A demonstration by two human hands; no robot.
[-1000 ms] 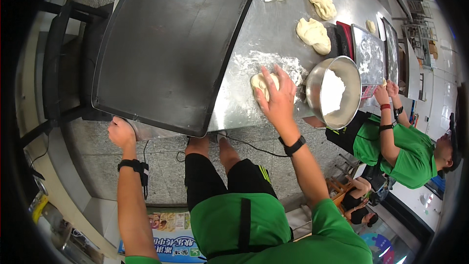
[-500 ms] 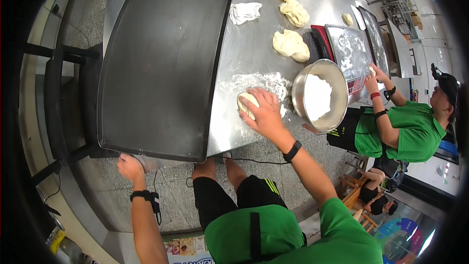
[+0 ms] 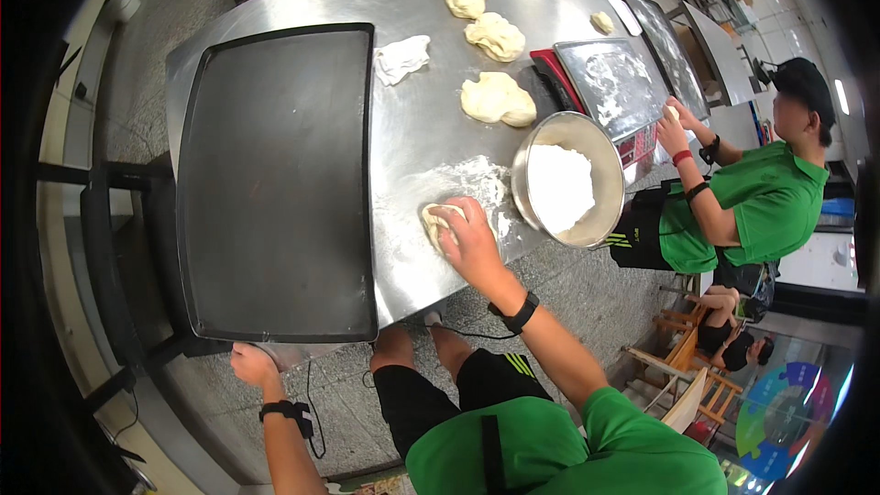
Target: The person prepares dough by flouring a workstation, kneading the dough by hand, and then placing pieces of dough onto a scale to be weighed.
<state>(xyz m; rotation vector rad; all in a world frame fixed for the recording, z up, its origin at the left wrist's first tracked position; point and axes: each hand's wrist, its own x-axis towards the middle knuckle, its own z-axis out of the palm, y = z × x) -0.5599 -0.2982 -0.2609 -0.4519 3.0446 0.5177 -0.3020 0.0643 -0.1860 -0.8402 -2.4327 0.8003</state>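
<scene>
- The right hand [image 3: 472, 243] lies palm-down on a small pale dough piece [image 3: 440, 220], fingers curled loosely over it, pressing it onto the floured patch of the steel table [image 3: 431, 119] beside the round metal flour bowl [image 3: 568, 179].
- The left hand [image 3: 252, 365] grips the near edge of the large black baking tray [image 3: 275, 174], fingers closed.
- By my judgement, work is early: the tray holds nothing, and 3 large dough lumps [image 3: 498, 99] lie uncut farther back.

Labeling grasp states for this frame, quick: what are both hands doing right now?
Left hand: at the near corner of the black baking tray; grip cannot be told.
Right hand: open, palm pressing a dough piece on the floured steel table.
</scene>
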